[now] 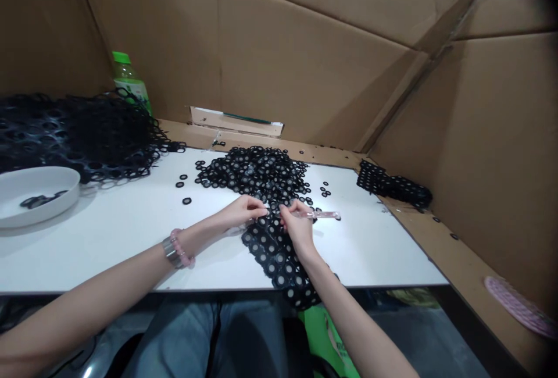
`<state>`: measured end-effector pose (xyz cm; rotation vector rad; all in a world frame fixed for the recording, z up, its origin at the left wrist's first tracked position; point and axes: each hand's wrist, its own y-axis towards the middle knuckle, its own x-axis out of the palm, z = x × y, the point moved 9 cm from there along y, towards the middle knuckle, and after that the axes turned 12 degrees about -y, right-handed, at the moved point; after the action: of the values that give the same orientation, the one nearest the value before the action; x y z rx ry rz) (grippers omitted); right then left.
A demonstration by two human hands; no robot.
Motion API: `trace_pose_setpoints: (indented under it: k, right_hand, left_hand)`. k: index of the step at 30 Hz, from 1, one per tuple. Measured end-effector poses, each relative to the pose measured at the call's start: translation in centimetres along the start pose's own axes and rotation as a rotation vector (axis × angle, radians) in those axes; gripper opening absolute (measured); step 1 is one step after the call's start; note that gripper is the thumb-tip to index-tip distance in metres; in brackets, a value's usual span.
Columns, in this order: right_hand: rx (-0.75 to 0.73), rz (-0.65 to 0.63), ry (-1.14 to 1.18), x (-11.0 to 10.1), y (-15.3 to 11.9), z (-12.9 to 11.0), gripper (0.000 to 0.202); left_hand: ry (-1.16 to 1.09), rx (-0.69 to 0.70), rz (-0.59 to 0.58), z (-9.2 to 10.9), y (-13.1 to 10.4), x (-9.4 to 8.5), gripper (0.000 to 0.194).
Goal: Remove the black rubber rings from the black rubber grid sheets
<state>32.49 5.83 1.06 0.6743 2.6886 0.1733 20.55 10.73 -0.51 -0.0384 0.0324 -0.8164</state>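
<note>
The person's left hand (244, 210) and right hand (300, 225) meet at the middle of the white bench (375, 250), over a strip of black perforated sheet (272, 259). The strip lies just in front of a pile of black rings (257, 170) and hangs over the bench's near edge; the right forearm covers part of it, and where its far end stops under the rings is hard to make out. The right hand's grip is closed round a slender, clear pinkish tool (326, 215), whose rear end sticks out to the right; its working tip is lost among the fingers and dark rings. In the left hand's grip, thumb and fingertips come close together at the strip's left edge, but I cannot tell whether they have hold of anything.

At the left, a heap of black mesh (78, 134) is cut off by the picture's edge and hides the lower part of a green-capped bottle (122, 67). The white bowl (72, 192) before it is cut off too; the dark pieces (37, 200) inside are too small to identify. At the right, a rolled black strip (387, 185) lies against the cardboard wall (501, 151). Below the bench, the forearm partly covers a green bag (320, 337), leaving its print unreadable.
</note>
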Motion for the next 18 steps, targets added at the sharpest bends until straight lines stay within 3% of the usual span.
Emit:
trace_pose_setpoints:
  k: [3,6,9,12,15,18]
  right_hand:
    - [0.021,0.237,0.167,-3.4,0.4,-0.2,0.033]
    - [-0.121,0.363,0.012,-7.9,0.8,-1.9,0.028]
    - [-0.341,0.264,-0.487,-10.7,0.7,-3.5,0.02]
    - [-0.45,0.071,-0.935,-11.8,0.0,-1.8,0.014]
    - [-0.43,-0.093,-1.163,-12.4,-0.6,0.9,0.027]
    - [-0.389,-0.136,-1.237,-12.9,-0.6,1.3,0.038]
  left_hand:
    - [0.0,0.022,-0.015,-0.1,0.0,0.1,0.031]
    - [-0.037,0.007,-0.028,-0.2,-0.2,0.3,0.032]
    - [-0.1,0.003,-0.031,0.2,-0.5,0.7,0.032]
    - [-0.134,0.04,-0.06,1.6,-0.8,1.3,0.03]
    - [-0.158,0.056,-0.107,3.6,-1.6,2.5,0.031]
    - [-0.187,0.036,-0.141,5.8,-3.5,4.2,0.032]
